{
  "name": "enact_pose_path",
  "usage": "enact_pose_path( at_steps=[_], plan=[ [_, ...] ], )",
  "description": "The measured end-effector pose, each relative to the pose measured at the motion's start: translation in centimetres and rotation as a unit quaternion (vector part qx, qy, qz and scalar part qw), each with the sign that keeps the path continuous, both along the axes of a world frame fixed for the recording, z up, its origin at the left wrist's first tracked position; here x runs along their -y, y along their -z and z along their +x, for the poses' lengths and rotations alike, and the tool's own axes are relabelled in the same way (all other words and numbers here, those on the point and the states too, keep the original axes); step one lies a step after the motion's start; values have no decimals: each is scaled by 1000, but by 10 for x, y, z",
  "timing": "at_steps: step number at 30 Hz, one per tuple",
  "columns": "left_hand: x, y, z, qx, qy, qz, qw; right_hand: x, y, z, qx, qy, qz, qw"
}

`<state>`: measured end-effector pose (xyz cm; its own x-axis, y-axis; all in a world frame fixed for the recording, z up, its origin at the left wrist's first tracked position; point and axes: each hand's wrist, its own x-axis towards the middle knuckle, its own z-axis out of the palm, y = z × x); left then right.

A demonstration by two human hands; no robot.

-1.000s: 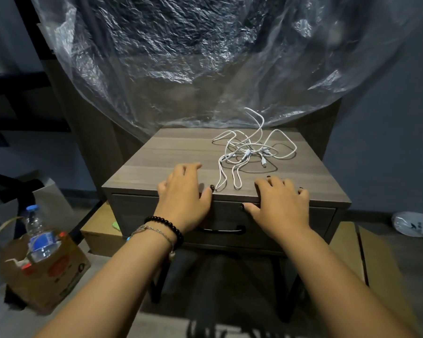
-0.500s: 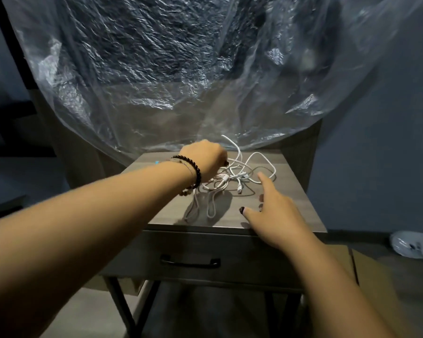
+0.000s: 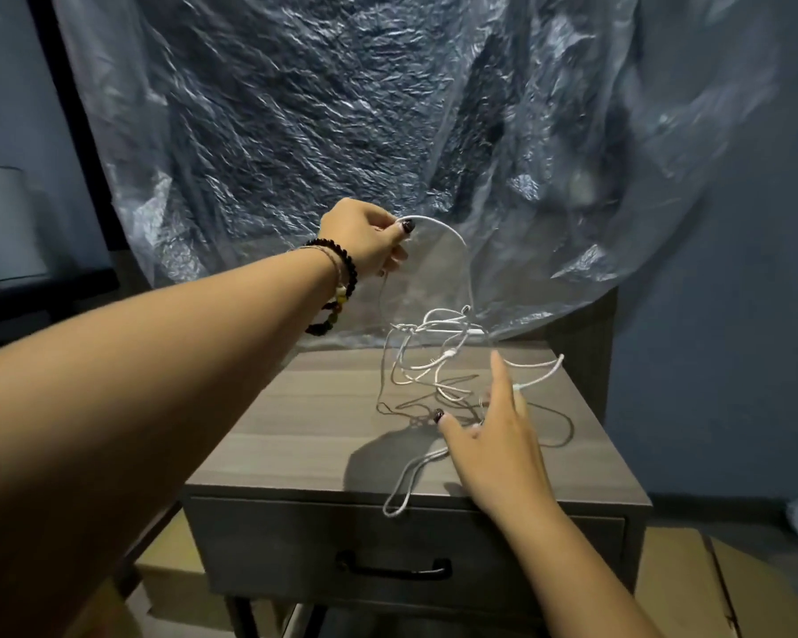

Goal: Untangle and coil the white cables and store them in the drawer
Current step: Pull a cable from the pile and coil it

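A strand of the white cables (image 3: pixel 434 356) is pinched in the left hand (image 3: pixel 365 241) and held raised above the nightstand (image 3: pixel 305 430). The tangle hangs partly lifted, one loop draped over the closed drawer (image 3: pixel 296 545). The right hand (image 3: pixel 498 444) is spread flat, fingers straight, beside the tangle.

Nightstand (image 3: pixel 305 435), grey wood-grain top, dark legs; one drawer (image 3: pixel 268 545) in the near face, closed, black handle (image 3: pixel 395 568). On the top: tangle of white cables (image 3: pixel 434 361), right of centre, partly lifted off the surface; one loop (image 3: pixel 404 488) hangs over the near edge.
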<state>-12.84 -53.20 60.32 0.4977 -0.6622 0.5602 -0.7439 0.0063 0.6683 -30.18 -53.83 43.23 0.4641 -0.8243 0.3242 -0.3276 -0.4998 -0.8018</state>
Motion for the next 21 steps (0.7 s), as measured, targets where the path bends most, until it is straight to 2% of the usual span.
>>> enact_pose_path(
  at_steps=[6,9,11,14,18,21],
  plan=[
    [-20,-5,1,-16,3,-16,1000,10,-15,9,53,84,-110,989],
    [-26,2,1,-11,30,20,999,29,-39,15,55,53,-125,989],
    [-29,10,3,-16,38,37,998,44,-54,22,27,12,-86,996],
    [-33,20,15,-34,10,37,999,62,-71,27,-84,6,-144,986],
    [-41,33,36,-114,-34,10,993,80,-91,28,-136,12,-187,973],
    [-44,47,41,-249,-38,-36,967,88,-99,34,-163,-19,-198,966]
  ],
)
